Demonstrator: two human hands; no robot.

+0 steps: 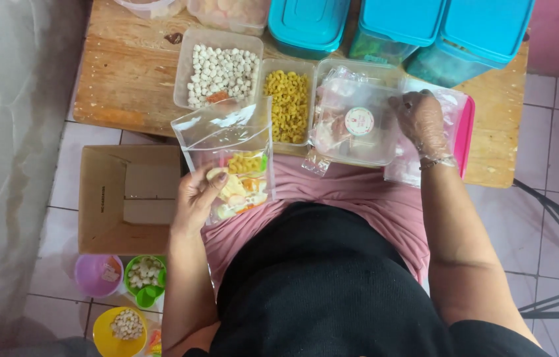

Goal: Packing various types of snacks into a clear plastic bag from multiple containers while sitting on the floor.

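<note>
My left hand (201,196) holds a clear plastic zip bag (230,155) upright over my lap; its lower half holds mixed yellow, white and orange snack pieces. My right hand (422,122), in a thin clear plastic glove, reaches into a clear tub of small sealed packets (353,122) on the wooden table (127,73), fingers bent down at the tub's right edge. Whether it grips a packet cannot be seen.
On the table sit a tub of white round pieces (221,71), a tub of yellow curled pieces (289,102), teal-lidded containers (398,26), and a pink tray of plastic bags (461,129). An open cardboard box (127,198) and small coloured bowls (121,291) stand on the tiled floor at left.
</note>
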